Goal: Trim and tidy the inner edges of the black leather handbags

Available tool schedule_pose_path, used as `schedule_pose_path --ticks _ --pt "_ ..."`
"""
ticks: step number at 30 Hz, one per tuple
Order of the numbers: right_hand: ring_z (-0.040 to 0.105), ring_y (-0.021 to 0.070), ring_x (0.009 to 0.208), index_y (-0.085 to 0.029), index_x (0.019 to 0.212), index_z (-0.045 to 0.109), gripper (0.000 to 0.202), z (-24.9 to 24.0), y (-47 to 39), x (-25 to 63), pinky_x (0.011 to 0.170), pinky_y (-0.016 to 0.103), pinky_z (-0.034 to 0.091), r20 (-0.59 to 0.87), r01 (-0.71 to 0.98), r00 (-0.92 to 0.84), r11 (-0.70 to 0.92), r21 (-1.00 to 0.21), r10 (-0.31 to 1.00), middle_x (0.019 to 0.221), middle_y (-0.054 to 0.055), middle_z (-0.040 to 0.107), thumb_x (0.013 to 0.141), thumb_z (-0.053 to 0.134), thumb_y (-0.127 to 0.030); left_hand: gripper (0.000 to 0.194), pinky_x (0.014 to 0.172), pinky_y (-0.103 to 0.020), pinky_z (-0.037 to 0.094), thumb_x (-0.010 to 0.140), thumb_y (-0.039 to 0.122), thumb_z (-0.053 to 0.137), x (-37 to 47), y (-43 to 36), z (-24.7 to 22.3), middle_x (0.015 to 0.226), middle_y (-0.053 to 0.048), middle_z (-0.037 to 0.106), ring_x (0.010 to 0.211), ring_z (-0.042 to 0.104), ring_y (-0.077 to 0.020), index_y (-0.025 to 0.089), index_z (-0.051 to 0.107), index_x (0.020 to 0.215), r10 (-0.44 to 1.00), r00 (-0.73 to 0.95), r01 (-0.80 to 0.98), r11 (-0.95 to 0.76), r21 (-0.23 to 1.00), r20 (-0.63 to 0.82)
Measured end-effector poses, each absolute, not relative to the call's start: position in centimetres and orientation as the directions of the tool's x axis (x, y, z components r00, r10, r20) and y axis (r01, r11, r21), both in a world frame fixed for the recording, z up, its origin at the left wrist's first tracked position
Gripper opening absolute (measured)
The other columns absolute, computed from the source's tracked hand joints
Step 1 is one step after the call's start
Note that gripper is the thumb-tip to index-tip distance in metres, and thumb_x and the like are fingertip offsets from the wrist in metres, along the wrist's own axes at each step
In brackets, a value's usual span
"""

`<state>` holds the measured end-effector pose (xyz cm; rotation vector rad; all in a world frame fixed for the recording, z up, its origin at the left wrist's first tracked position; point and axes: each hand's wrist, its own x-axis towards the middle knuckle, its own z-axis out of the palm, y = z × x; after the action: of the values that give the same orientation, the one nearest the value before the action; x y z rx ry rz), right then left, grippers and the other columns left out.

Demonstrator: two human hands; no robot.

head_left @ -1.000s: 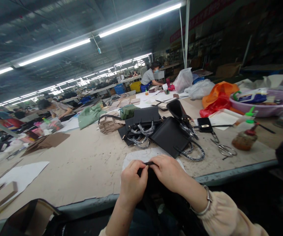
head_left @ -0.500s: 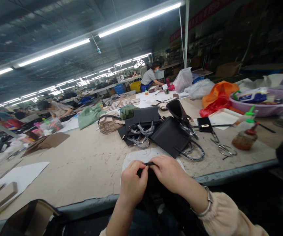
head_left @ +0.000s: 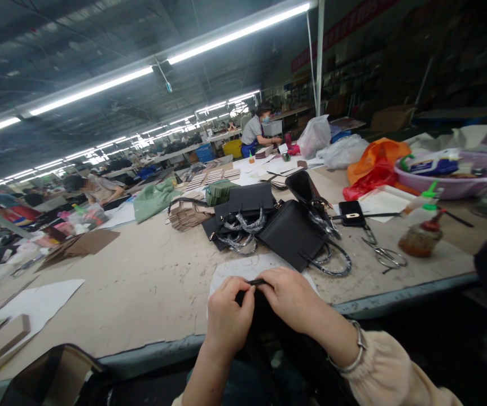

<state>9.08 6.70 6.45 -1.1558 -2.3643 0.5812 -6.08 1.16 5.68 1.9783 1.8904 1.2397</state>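
Both hands meet at the table's front edge, over a sheet of white paper (head_left: 222, 276). My left hand (head_left: 229, 310) pinches the edge of a black leather-like piece (head_left: 262, 310) between thumb and fingers. My right hand (head_left: 288, 296) grips the same edge just beside it, its fingers folded over the top. The piece hangs down between my wrists, and its lower part is lost in shadow, so its full shape cannot be made out. Just beyond my hands lies a black handbag (head_left: 292, 231) with plastic-wrapped handles. Behind it to the left is another black bag (head_left: 249, 200).
On the right are scissors (head_left: 389, 258), a glue jar (head_left: 421, 239), a phone (head_left: 351, 213) and a purple basin (head_left: 459, 183). Brown card pieces (head_left: 188, 214) and green cloth (head_left: 154, 200) lie beyond the bags. A co-worker (head_left: 254, 132) sits at the far end.
My hands keep the same pinch on the black piece, with hardly any shift. The far co-worker's head and arm have moved slightly.
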Motion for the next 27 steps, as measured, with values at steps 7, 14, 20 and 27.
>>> schedule_pose_path --ticks 7,14,20,27 --pt "0.059 0.0173 0.092 -0.024 0.097 0.067 0.022 5.95 6.81 9.25 0.084 0.027 0.040 0.229 0.611 -0.542 0.566 -0.553 0.809 0.095 0.003 0.068 0.088 0.047 -0.022 0.008 0.075 -0.027 0.047 0.080 0.018 0.055 -5.82 1.17 5.59 0.083 -0.001 0.065 0.080 0.061 -0.0150 0.020 0.061 0.076 0.879 -0.125 0.774 -0.203 0.600 0.460" --pt "0.059 0.0172 0.092 -0.022 0.095 0.067 0.021 6.26 6.87 9.42 0.083 0.027 0.039 0.211 0.630 -0.544 0.561 -0.537 0.812 0.094 0.003 0.068 0.088 0.047 -0.022 0.009 0.074 -0.027 0.047 0.080 0.018 0.054 -5.61 1.13 5.63 0.083 -0.001 0.065 0.079 0.061 -0.0151 0.020 0.061 0.075 0.881 -0.131 0.777 -0.193 0.599 0.455" --pt "0.059 0.0164 0.093 -0.022 0.096 0.067 0.023 6.44 6.69 9.58 0.083 0.026 0.039 0.206 0.631 -0.552 0.566 -0.531 0.808 0.095 0.003 0.068 0.089 0.045 -0.020 0.009 0.073 -0.028 0.047 0.080 0.018 0.054 -5.35 1.25 5.67 0.083 -0.002 0.065 0.079 0.061 -0.0158 0.019 0.061 0.075 0.882 -0.130 0.779 -0.192 0.597 0.453" --pt "0.059 0.0167 0.090 -0.022 0.092 0.067 0.021 6.55 6.80 9.69 0.082 0.026 0.040 0.203 0.632 -0.554 0.567 -0.528 0.807 0.092 0.003 0.068 0.090 0.046 -0.022 0.008 0.074 -0.028 0.047 0.080 0.018 0.054 -5.32 1.22 5.76 0.082 -0.001 0.065 0.079 0.061 -0.0156 0.019 0.061 0.075 0.881 -0.134 0.780 -0.189 0.597 0.455"
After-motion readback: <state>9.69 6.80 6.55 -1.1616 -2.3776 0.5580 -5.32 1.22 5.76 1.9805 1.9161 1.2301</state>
